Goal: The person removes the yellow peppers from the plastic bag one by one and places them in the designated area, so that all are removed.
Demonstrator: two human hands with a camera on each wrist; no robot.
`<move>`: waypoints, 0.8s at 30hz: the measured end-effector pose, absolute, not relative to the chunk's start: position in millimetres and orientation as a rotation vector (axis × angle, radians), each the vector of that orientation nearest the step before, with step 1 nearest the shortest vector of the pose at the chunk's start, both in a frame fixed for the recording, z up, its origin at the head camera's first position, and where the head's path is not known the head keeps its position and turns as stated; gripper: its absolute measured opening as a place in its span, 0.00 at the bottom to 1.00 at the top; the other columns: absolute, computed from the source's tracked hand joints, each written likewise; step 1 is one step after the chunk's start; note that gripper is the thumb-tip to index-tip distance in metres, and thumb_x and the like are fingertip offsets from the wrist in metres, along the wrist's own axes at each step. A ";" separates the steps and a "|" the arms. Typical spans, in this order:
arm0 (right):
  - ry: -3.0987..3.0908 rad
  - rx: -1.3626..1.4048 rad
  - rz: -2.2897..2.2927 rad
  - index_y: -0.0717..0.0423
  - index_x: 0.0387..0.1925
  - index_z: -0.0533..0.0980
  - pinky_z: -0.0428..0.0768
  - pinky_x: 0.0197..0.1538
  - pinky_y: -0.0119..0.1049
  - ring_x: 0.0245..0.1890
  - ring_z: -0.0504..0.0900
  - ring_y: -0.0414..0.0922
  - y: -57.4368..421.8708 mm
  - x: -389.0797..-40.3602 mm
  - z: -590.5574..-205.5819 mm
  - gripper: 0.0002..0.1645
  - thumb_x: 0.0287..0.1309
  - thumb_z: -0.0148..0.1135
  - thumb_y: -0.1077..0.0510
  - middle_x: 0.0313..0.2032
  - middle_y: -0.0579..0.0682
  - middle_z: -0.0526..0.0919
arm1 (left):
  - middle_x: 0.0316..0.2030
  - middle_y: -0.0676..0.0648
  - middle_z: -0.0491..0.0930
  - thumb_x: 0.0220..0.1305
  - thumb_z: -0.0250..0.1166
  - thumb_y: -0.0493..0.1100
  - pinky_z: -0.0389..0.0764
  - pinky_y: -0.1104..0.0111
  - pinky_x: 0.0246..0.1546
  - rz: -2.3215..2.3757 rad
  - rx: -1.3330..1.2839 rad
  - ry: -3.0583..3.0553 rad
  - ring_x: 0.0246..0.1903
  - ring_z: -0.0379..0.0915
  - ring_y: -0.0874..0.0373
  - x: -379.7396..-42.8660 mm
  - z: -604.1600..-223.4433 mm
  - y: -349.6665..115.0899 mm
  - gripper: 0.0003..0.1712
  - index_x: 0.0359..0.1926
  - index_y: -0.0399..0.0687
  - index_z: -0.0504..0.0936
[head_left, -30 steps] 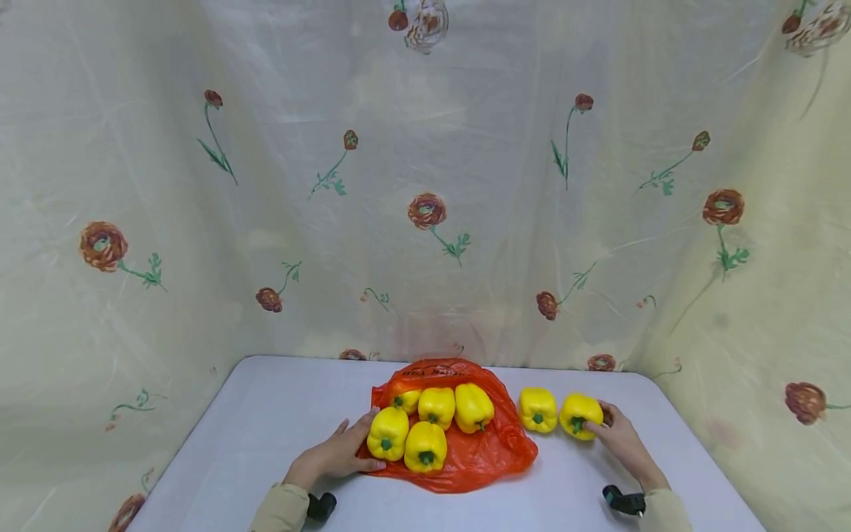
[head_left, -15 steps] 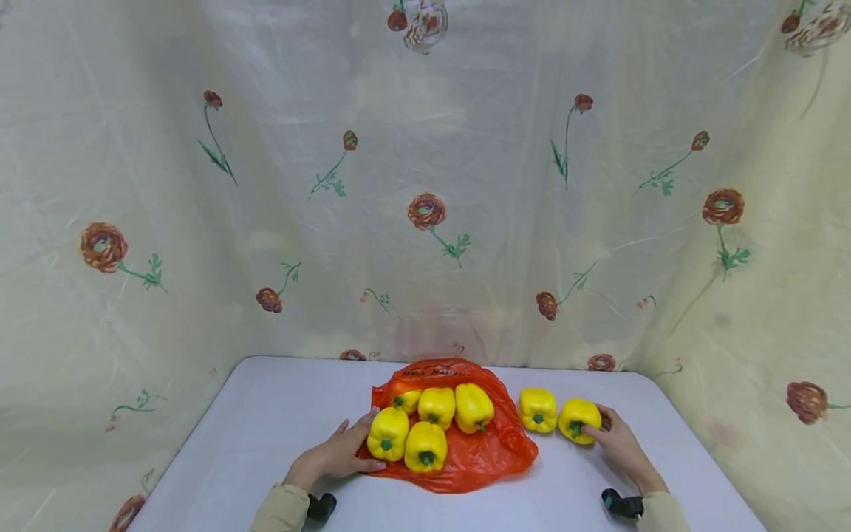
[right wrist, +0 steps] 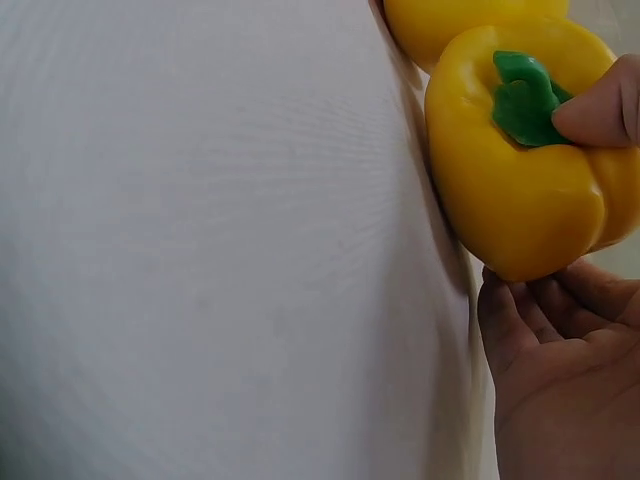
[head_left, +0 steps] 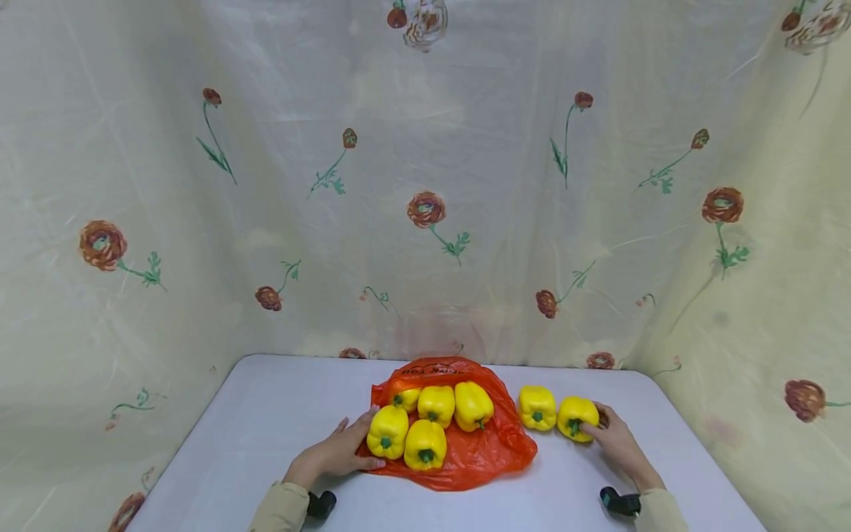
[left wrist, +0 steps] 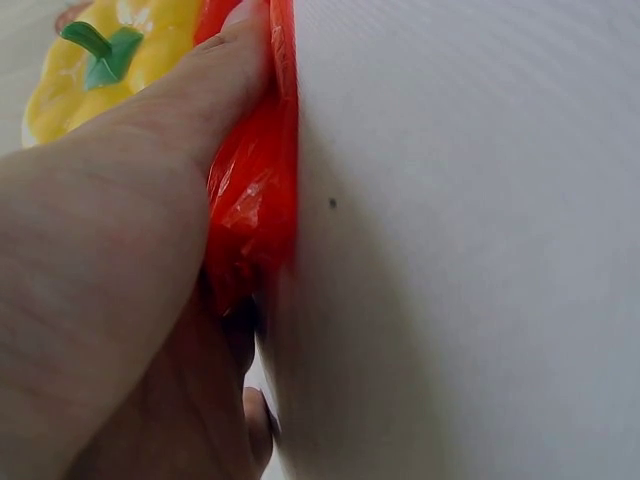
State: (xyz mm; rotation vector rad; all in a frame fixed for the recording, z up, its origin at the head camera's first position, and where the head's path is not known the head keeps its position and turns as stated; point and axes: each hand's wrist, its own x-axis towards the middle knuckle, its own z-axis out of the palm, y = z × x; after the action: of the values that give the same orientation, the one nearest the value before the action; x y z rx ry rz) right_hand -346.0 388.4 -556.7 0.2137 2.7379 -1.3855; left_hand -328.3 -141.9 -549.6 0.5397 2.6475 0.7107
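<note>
A red plastic bag [head_left: 475, 462] lies on the table with several yellow bell peppers [head_left: 426, 445] on and in its mouth. My left hand [head_left: 339, 452] holds the bag's left edge beside the nearest pepper. In the left wrist view, my thumb lies over the red plastic, and the fingertips are partly hidden. To the right of the bag, my right hand [head_left: 621, 443] grips a yellow bell pepper [right wrist: 515, 190]. Its thumb presses by the green stem while the other fingers touch the pepper's side. Another yellow bell pepper [head_left: 537, 408] stands between that one and the bag.
The white table [head_left: 292, 399] runs back to a floral curtain [head_left: 492, 244], which hangs behind it and along both sides. A dark camera mount is strapped at each wrist.
My right hand and its bell pepper have shifted slightly left, closer to the neighbouring pepper. The left hand and the bag stay in place.
</note>
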 end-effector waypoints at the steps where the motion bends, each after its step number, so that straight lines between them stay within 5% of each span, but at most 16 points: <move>1: 2.733 0.211 -1.391 0.72 0.71 0.44 0.56 0.71 0.60 0.69 0.54 0.67 388.1 -345.8 -556.3 0.51 0.63 0.57 0.48 0.69 0.74 0.51 | 0.77 0.45 0.45 0.55 0.60 0.71 0.38 0.44 0.73 0.711 0.540 2.647 0.75 0.45 0.46 -328.0 -548.9 -141.7 0.59 0.77 0.48 0.44; 24: 2.667 0.177 -1.440 0.70 0.73 0.38 0.49 0.73 0.60 0.72 0.45 0.68 386.4 -341.5 -552.2 0.54 0.62 0.58 0.48 0.72 0.74 0.43 | 0.76 0.44 0.46 0.56 0.61 0.70 0.38 0.43 0.73 0.691 0.564 2.656 0.74 0.46 0.45 -326.0 -544.3 -141.2 0.59 0.76 0.46 0.45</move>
State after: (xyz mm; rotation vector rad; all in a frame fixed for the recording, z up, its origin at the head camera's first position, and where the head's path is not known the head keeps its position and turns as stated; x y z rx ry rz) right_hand -341.5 386.4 -552.2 0.1772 2.6669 -1.4402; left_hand -326.0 -141.2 -544.3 0.5643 2.6564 0.6909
